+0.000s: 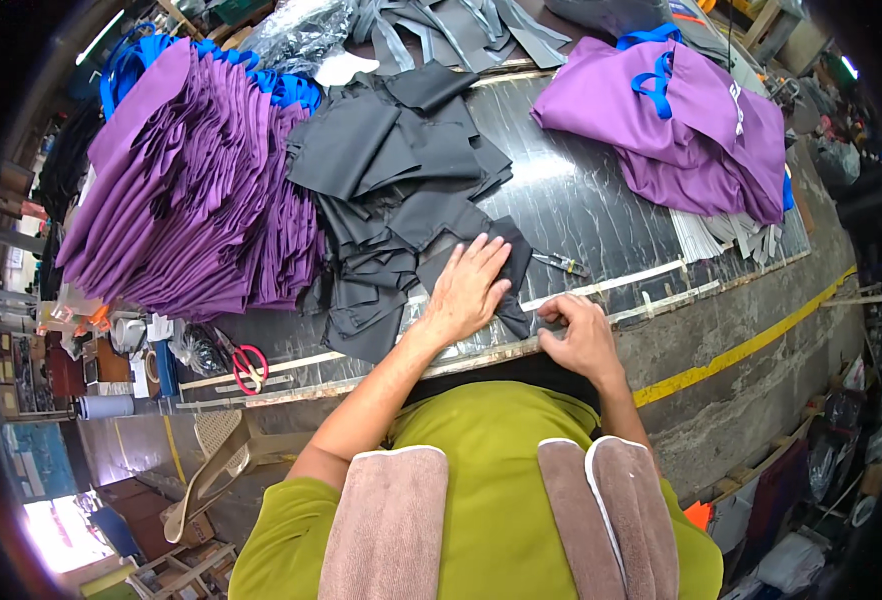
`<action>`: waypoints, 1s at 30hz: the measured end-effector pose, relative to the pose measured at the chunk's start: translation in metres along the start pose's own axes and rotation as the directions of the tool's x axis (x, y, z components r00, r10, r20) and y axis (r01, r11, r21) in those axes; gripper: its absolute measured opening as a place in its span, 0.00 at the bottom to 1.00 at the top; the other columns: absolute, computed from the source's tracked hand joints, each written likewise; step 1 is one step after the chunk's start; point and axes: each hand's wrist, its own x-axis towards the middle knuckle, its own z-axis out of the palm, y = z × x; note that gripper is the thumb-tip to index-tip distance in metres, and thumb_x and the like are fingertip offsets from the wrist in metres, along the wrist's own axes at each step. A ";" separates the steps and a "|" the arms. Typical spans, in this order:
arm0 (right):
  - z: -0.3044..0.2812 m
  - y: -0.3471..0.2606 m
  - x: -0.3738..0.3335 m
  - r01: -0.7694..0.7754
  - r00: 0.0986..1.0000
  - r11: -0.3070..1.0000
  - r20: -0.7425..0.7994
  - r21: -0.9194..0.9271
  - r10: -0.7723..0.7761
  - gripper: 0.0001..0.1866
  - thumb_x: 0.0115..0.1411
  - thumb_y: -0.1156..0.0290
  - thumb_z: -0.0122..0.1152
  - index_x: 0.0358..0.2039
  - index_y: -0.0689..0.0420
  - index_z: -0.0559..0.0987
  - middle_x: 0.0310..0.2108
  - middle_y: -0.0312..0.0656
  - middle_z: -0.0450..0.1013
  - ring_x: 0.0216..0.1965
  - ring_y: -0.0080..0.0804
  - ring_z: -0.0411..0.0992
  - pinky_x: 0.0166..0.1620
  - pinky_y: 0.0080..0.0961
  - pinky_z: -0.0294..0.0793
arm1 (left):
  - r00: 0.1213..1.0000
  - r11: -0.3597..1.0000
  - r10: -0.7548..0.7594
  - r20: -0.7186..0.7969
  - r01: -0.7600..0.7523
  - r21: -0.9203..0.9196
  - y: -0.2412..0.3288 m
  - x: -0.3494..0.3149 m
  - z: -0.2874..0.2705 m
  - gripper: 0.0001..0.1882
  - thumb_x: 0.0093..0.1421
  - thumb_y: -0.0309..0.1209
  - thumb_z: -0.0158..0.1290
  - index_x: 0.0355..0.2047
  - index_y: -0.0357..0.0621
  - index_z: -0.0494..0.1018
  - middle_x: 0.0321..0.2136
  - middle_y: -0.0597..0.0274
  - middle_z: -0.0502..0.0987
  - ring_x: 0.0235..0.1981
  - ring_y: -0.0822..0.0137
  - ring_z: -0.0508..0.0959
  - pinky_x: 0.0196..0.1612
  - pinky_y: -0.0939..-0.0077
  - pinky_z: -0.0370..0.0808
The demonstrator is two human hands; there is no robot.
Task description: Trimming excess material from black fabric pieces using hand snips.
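Observation:
My left hand (468, 290) lies flat with fingers stretched out on black fabric pieces (446, 225), near the front edge of the table. The fabric pieces are loosely heaped and overlap one another. My right hand (578, 338) rests at the table's front edge, to the right of the fabric. Its fingers are loosely curled, with a gap between thumb and index finger where nothing shows. A small slim tool (561, 264), perhaps thread snips, lies on the table just beyond my right hand.
A tall stack of purple fabric bags (191, 190) with blue straps stands at left. More purple bags (661, 120) lie at the far right over pale strips (698, 236). Red-handled scissors (250, 369) lie at the front left edge of the dark tabletop (551, 185). Grey strips (451, 35) lie behind.

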 end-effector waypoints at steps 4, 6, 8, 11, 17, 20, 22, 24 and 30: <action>0.012 -0.012 -0.005 0.027 0.997 0.993 -0.066 -0.118 -0.035 0.16 0.45 0.67 0.74 0.36 0.52 0.81 0.32 0.33 0.78 0.38 0.34 0.76 0.42 0.36 0.66 | 0.998 0.977 -0.031 0.059 0.017 0.214 0.005 -0.008 0.007 0.37 0.70 0.46 0.51 0.73 0.40 0.57 0.75 0.48 0.55 0.75 0.45 0.54 0.74 0.39 0.49; 0.019 -0.010 -0.008 0.019 0.993 0.989 -0.115 -0.143 -0.036 0.15 0.46 0.67 0.74 0.36 0.52 0.81 0.32 0.33 0.78 0.38 0.34 0.76 0.42 0.36 0.66 | 0.997 0.971 -0.058 0.058 0.043 0.233 0.008 -0.007 0.009 0.39 0.70 0.47 0.50 0.73 0.39 0.55 0.75 0.49 0.54 0.76 0.46 0.53 0.74 0.38 0.47; 0.022 -0.011 -0.007 0.022 0.986 0.986 -0.160 -0.163 -0.048 0.15 0.46 0.68 0.73 0.36 0.52 0.81 0.32 0.33 0.78 0.38 0.35 0.77 0.42 0.36 0.67 | 0.996 0.969 -0.074 0.055 0.059 0.242 0.010 -0.008 0.011 0.40 0.69 0.48 0.50 0.73 0.39 0.55 0.75 0.48 0.54 0.76 0.46 0.52 0.74 0.37 0.47; 0.024 -0.012 -0.006 0.013 0.981 0.987 -0.190 -0.163 -0.044 0.13 0.48 0.69 0.71 0.35 0.52 0.81 0.31 0.34 0.78 0.37 0.36 0.77 0.41 0.36 0.67 | 0.994 0.964 -0.095 0.046 0.080 0.252 0.010 -0.009 0.013 0.41 0.69 0.50 0.50 0.74 0.38 0.54 0.75 0.47 0.52 0.77 0.46 0.50 0.74 0.36 0.45; 0.031 -0.002 0.000 0.035 0.940 0.988 -0.330 -0.152 -0.085 0.05 0.53 0.75 0.66 0.32 0.54 0.82 0.28 0.39 0.77 0.32 0.40 0.76 0.38 0.36 0.70 | 0.986 0.958 -0.164 -0.020 0.164 0.236 0.014 -0.013 0.022 0.41 0.68 0.49 0.52 0.74 0.39 0.54 0.76 0.46 0.51 0.77 0.43 0.47 0.74 0.33 0.44; 0.026 0.000 0.003 0.012 0.959 0.998 -0.282 -0.054 -0.026 0.05 0.54 0.77 0.65 0.33 0.56 0.82 0.28 0.40 0.78 0.31 0.41 0.77 0.37 0.36 0.70 | 0.998 0.974 -0.065 0.018 0.060 0.219 0.021 -0.007 -0.001 0.38 0.68 0.44 0.54 0.74 0.48 0.57 0.76 0.47 0.51 0.77 0.42 0.47 0.73 0.31 0.43; 0.010 -0.003 0.007 0.162 0.951 0.986 -0.273 0.036 -0.147 0.07 0.54 0.78 0.65 0.34 0.56 0.83 0.28 0.41 0.79 0.31 0.42 0.77 0.38 0.36 0.71 | 0.980 0.985 0.149 0.132 -0.159 0.069 0.031 0.004 -0.025 0.28 0.65 0.37 0.58 0.66 0.58 0.70 0.75 0.51 0.55 0.77 0.41 0.48 0.72 0.28 0.44; -0.014 -0.015 0.018 0.257 0.940 0.965 -0.216 -0.051 -0.262 0.07 0.55 0.80 0.65 0.34 0.56 0.83 0.30 0.42 0.79 0.31 0.40 0.78 0.39 0.34 0.73 | 0.955 0.966 0.257 0.149 -0.248 -0.080 0.028 0.013 -0.040 0.15 0.62 0.36 0.62 0.49 0.51 0.78 0.60 0.58 0.74 0.72 0.50 0.62 0.71 0.29 0.48; -0.032 -0.034 0.044 0.207 0.944 0.650 -0.324 0.731 0.064 0.10 0.67 0.80 0.60 0.48 0.61 0.76 0.42 0.37 0.79 0.39 0.18 0.75 0.43 0.17 0.75 | 0.992 0.667 -0.023 0.128 0.111 -0.737 0.031 0.030 -0.066 0.11 0.61 0.30 0.65 0.34 0.43 0.72 0.33 0.67 0.78 0.35 0.75 0.74 0.42 0.75 0.71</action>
